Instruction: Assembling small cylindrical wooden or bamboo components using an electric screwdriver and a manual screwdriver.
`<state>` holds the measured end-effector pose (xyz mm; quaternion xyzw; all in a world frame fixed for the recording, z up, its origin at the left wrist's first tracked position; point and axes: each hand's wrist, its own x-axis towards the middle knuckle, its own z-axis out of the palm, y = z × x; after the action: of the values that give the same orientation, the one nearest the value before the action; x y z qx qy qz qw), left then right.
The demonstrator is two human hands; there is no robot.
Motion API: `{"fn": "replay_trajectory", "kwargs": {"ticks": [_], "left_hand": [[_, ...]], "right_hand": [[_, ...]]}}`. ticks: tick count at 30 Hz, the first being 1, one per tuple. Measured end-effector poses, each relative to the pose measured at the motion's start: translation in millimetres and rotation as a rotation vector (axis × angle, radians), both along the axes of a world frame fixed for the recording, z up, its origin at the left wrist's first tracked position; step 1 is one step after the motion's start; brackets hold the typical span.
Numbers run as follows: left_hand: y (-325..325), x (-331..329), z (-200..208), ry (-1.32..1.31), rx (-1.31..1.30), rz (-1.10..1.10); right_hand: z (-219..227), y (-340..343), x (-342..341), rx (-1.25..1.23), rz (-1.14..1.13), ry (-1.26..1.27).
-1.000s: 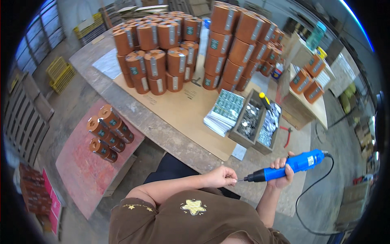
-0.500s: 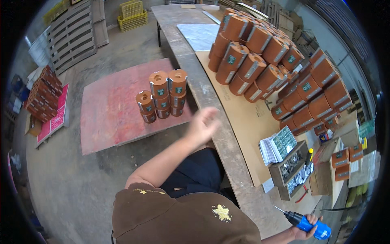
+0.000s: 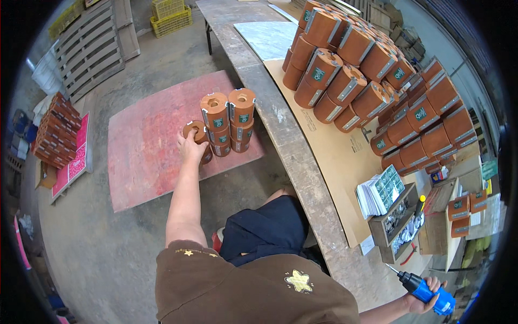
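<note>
My left hand (image 3: 190, 147) is at the top cylinder (image 3: 195, 128) of the shortest stack, its fingers curved over the near side and rim. This cylinder is orange-brown and has a hole in its top. Right beside it stand two taller stacks of like cylinders (image 3: 215, 110), with green labels and metal strips. All of them rest on a faded red board (image 3: 145, 156). Out at the lower right, my right hand (image 3: 423, 298) is closed around a blue electric screwdriver (image 3: 426, 291), whose bit points up and left.
The long worktable (image 3: 280, 127) carries large piles of brown cylinders (image 3: 345, 81) on a cardboard sheet (image 3: 324, 162). Near its front lie label sheets (image 3: 380, 194), a wooden parts box (image 3: 388, 221), a yellow-handled tool (image 3: 421, 202) and red-handled pliers (image 3: 408, 254). More cylinders (image 3: 56, 135) are stacked far left.
My left hand has swung left from beside the table edge onto the shortest stack. The screwdriver stays in my right hand, and the view has shifted slightly.
</note>
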<state>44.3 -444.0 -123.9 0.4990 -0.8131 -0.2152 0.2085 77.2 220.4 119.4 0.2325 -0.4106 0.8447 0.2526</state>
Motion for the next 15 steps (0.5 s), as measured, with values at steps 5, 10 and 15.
{"fn": "replay_trajectory", "kwargs": {"ticks": [5, 10, 15], "left_hand": [[-13, -13, -14, 0.082, 0.066, -0.040], [-22, 11, -16, 0.081, -0.135, 0.034], [-35, 47, -12, 0.397, -0.213, -0.022]], "right_hand": [[0, -8, 7, -0.022, -0.092, -0.023], [0, -3, 16, -0.011, -0.132, 0.013], [-7, 5, 23, -0.085, -0.091, 0.048]]}}
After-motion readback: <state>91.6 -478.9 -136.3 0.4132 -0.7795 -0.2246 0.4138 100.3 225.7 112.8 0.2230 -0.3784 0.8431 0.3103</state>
